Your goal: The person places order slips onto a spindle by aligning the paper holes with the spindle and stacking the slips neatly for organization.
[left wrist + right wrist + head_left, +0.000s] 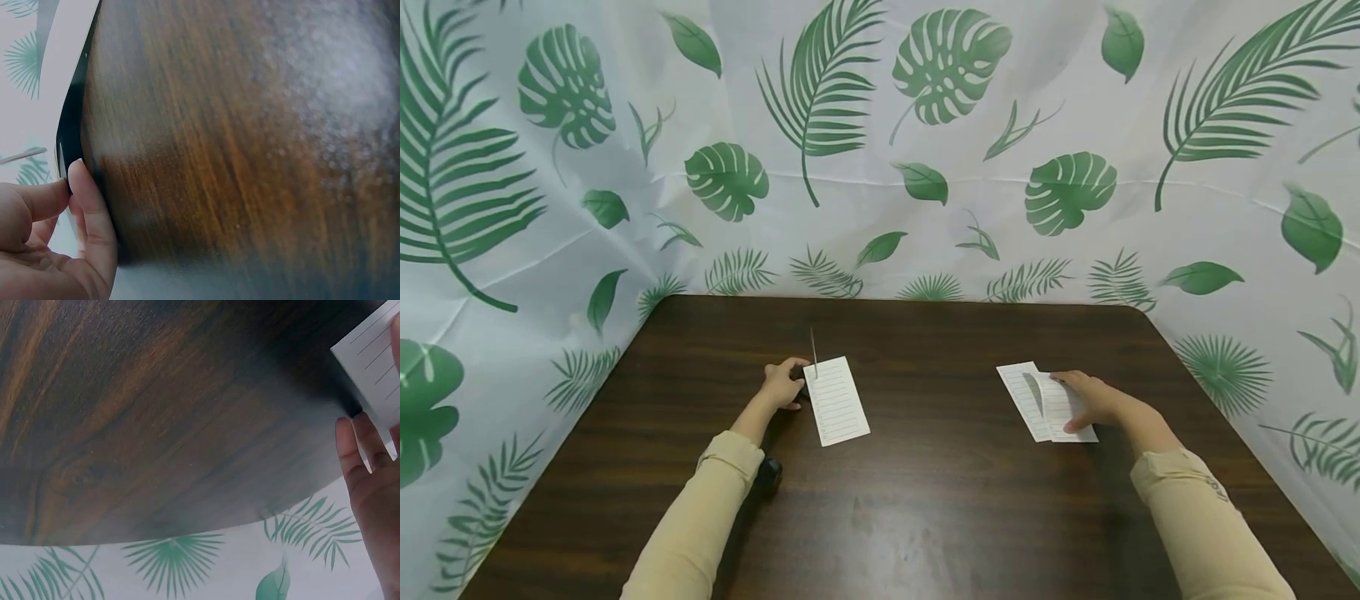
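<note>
The left arm [700, 517] and right arm [1202, 517] reached forward, well apart. The left hand [781, 387] pinched with thumb and fingertips; the right hand [1093, 400] held its thumb spread from its fingers.

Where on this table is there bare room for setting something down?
The widest bare patch of the table lies between the left lined card and the right lined paper, continuing nearer between the sleeves. Another strip runs behind them, below the leafy backdrop. Crowded: around the left hand, its card and a thin rod-like thing, and around the right hand.
</note>
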`<state>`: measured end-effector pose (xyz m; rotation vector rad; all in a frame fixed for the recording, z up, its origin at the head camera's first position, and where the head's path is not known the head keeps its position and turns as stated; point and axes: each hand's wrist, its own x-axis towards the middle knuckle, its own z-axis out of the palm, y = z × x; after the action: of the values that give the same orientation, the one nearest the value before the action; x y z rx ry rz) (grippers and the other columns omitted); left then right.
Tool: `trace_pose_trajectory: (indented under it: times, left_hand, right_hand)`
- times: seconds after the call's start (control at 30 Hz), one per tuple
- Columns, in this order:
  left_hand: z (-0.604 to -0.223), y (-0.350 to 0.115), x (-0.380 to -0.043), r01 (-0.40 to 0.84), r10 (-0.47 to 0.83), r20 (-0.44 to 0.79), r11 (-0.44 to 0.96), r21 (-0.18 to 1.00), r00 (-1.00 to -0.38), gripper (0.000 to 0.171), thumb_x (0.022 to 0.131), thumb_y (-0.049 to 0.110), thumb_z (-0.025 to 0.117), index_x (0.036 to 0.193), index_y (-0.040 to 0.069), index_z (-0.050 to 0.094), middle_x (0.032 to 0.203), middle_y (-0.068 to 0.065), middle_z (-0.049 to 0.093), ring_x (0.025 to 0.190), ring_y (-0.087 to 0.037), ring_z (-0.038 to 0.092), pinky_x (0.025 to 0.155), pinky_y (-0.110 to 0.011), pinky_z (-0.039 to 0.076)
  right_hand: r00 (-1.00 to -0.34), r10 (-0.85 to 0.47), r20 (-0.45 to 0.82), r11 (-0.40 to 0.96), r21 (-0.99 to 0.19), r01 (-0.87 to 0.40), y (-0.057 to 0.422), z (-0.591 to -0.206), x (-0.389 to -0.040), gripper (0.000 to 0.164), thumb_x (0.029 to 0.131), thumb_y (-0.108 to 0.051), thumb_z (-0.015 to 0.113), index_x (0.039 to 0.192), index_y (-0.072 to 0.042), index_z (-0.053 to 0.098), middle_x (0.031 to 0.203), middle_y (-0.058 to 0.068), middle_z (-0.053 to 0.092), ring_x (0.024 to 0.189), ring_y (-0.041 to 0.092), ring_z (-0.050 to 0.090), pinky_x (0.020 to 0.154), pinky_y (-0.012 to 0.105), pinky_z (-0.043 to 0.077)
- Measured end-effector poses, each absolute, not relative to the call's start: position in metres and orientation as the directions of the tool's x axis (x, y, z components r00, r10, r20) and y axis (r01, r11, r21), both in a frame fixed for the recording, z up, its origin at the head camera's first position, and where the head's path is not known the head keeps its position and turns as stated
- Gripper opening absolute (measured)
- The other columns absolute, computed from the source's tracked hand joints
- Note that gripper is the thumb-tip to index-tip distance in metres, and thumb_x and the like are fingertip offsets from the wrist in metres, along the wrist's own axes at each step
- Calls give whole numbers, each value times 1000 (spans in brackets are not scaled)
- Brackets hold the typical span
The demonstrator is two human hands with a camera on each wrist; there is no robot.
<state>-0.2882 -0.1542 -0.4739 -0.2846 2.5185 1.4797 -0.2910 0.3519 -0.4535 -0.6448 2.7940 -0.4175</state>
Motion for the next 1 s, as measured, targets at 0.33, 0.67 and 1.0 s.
trace_pose_trajectory:
  times: [0.33, 0.67, 1.0]
  left_hand:
    - [-475, -154, -291, -280, -73, -280, 485, 828, -957, 36, 98, 1, 43, 133, 7, 45, 142, -30, 10, 79, -28, 48, 44, -18, 51]
    - [-476, -154, -292, -283, -76, -281, 478, 832, -957, 36, 98, 1, 44, 133, 8, 45, 142, -29, 10, 82, -29, 49, 44, -18, 51]
    - [-472, -153, -289, -279, -65, -284, 486, 828, -957, 36, 98, 2, 43, 134, 8, 45, 143, -30, 9, 76, -25, 48, 44, -17, 50]
  right_hand:
    - [-882, -449, -147, 837, -414, -357, 343, -448, -286, 87, 60, 1, 82, 130, 11, 33, 113, 36, 30, 99, 49, 40, 84, 62, 42]
    - [-916, -380, -129, 843, -456, -286, 342, -446, -285, 110, 65, 6, 77, 142, 13, -2, 129, 52, 29, 112, 62, 41, 91, 65, 42]
    - [-952, -260, -162, 867, -474, -156, 347, -442, -288, 28, 84, -7, 65, 97, 17, 57, 71, 14, 61, 58, 20, 57, 52, 31, 48]
